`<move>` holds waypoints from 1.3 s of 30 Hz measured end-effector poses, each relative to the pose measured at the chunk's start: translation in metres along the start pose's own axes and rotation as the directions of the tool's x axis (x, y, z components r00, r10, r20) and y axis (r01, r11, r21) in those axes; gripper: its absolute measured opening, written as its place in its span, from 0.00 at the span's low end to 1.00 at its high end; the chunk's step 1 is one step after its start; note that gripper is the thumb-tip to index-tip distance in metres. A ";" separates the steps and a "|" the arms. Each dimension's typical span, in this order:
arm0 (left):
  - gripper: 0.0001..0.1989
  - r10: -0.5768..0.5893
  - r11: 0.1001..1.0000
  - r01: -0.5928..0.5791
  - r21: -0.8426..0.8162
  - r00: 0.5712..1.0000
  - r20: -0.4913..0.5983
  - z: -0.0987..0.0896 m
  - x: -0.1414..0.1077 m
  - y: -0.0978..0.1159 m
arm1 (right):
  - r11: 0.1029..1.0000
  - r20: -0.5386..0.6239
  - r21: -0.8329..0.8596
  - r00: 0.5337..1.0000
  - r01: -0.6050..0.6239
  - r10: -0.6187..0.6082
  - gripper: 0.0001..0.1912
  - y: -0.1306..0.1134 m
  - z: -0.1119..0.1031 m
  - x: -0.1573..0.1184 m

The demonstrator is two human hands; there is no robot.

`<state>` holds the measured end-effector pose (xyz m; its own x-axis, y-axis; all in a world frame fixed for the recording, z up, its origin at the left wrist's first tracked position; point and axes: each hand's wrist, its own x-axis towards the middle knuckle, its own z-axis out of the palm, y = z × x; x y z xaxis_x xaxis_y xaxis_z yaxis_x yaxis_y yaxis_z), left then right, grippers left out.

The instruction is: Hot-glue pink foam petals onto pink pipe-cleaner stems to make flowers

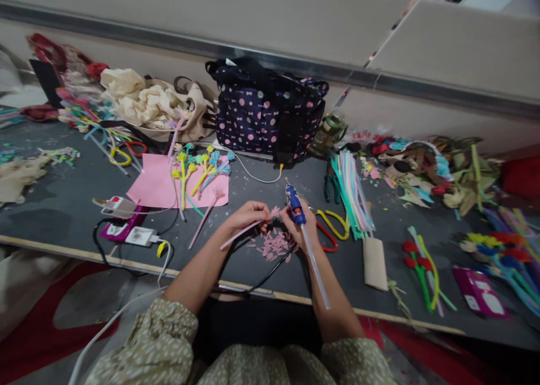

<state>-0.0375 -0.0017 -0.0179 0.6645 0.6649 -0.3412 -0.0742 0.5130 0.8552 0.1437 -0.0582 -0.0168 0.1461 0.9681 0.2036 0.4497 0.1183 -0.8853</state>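
Observation:
My left hand (253, 213) is closed around a thin pale-pink stem (240, 236) with a fringed pink tip (275, 211). The stem slants down to the left across my wrist. A blue hot glue gun (294, 200) is gripped in my right hand (302, 224), its nozzle pointing away from me. From its rear a long clear glue stick (317, 272) runs back over my forearm. Between and below both hands lies a loose pile of small pink pieces (276, 245). The fingertips of both hands are close to the fringed tip; whether the right ones touch it I cannot tell.
Finished pipe-cleaner sprigs (182, 174) rest on pink paper (152, 179). Red-and-yellow scissors (337, 223), pliers (332, 187) and a pipe-cleaner bundle (352, 188) lie at right. A dark patterned bag (257, 112) stands behind. Left are a purple power strip (122, 227) and cables; a black cord (270, 272) runs below my hands.

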 end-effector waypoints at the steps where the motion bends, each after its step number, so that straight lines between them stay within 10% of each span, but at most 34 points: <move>1: 0.11 0.002 1.000 -0.002 0.001 1.000 0.000 0.000 0.000 0.000 | 1.000 0.002 -0.008 1.000 0.003 -0.003 0.07 0.000 0.000 0.000; 17: 0.12 0.007 1.000 -0.007 -0.030 1.000 0.008 -0.004 0.002 -0.003 | 0.999 0.017 -0.040 0.999 0.031 -0.031 0.09 -0.002 0.000 -0.001; 28: 0.14 0.031 0.995 -0.038 -0.088 0.997 -0.078 -0.005 0.006 -0.005 | 0.958 -0.267 0.275 0.950 -0.085 0.160 0.12 -0.009 0.000 0.002; 39: 0.15 0.121 0.977 -0.159 -0.140 0.960 -0.251 -0.011 0.008 -0.003 | 0.881 -0.152 0.437 0.950 -0.183 0.273 0.19 -0.007 0.008 0.005</move>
<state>-0.0402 0.0082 -0.0273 0.4423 0.8369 -0.3225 -0.2822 0.4712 0.8356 0.1345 -0.0525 -0.0127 0.3954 0.9184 0.0155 -0.0153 0.0234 -0.9996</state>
